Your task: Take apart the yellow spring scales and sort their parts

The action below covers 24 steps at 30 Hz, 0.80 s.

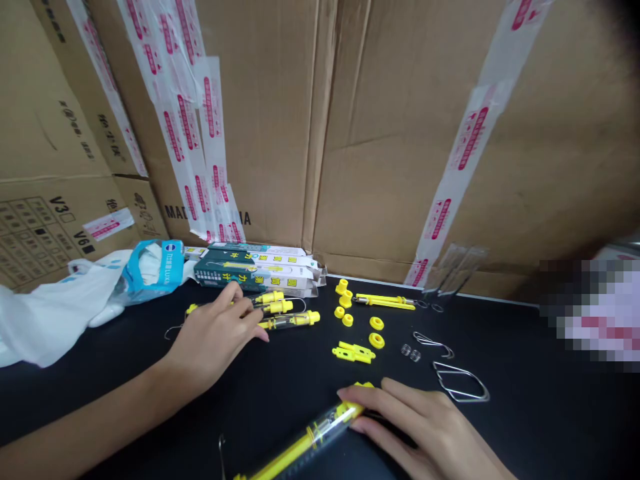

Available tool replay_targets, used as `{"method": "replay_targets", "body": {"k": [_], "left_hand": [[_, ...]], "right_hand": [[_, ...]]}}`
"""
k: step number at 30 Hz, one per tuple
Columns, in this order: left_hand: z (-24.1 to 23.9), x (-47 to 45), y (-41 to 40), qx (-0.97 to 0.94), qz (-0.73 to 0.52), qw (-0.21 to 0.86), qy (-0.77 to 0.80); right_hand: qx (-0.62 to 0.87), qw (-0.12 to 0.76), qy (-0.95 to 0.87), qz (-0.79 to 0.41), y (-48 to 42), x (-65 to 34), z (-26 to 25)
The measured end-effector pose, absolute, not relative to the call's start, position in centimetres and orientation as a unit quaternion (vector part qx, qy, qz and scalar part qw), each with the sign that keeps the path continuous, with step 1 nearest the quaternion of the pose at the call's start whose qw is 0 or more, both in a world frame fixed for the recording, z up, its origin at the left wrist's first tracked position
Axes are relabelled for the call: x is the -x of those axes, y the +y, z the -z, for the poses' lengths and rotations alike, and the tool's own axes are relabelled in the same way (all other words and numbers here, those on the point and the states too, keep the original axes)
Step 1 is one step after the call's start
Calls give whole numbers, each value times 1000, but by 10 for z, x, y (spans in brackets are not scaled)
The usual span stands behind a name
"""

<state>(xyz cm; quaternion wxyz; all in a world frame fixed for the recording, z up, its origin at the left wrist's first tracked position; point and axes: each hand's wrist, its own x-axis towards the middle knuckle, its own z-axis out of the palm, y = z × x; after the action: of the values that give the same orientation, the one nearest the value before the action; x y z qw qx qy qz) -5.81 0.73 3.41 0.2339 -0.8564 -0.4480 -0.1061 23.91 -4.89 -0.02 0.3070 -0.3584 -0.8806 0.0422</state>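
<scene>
My right hand point(425, 427) lies low on the black table point(525, 427), fingers together and pressed on the near end of a yellow-and-clear tube point(310, 437). The tube's long axis runs from my fingertips down and to the left, toward my body, with a thin wire hook point(221, 448) at its far tip, so it lies to the left of that hand and is much nearer to it than to my other one. My left hand point(215, 337) rests flat farther back, fingers loosely spread and touching a small row of finished tubes point(285, 313) that lie crosswise, pointing right. Between my hands sit loose yellow caps point(376, 332), a flat yellow clip point(354, 352), two small springs point(411, 351) and bent wire hooks point(460, 383). Printed boxes point(260, 270) lie just behind the row, against the cardboard cartons point(400, 133).
</scene>
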Motion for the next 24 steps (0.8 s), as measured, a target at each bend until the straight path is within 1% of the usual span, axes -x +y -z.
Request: {"method": "replay_targets", "body": {"k": [3,5,6,9,11,14,17,21,24], "left_hand": [[-31,56,7,842,131,260,-454],[-29,51,2,846,168,256,-436],[-28,47,-3,854,192,239,-421],[-25,33,-23,876,262,133,-382],[-21,25,-39,890,272,112,-350],[-10,17,-53,901,237,170,-322],[-1,14,-53,892,250,191,-324],[1,14,-45,890,244,200,-330],[0,17,-43,879,239,246,-330]], "right_hand": [[359,308,-880,-41,-51,-239,-2],[363,304,-880,-42,-52,-239,-1],[368,298,-879,-47,-53,-240,0],[381,291,-874,-75,-51,-242,6],[385,293,-869,-102,-49,-243,10],[381,293,-869,-121,-47,-244,14],[374,302,-868,-124,-48,-243,14],[423,306,-846,-110,-48,-242,17],[459,323,-821,-101,-47,-242,22]]}}
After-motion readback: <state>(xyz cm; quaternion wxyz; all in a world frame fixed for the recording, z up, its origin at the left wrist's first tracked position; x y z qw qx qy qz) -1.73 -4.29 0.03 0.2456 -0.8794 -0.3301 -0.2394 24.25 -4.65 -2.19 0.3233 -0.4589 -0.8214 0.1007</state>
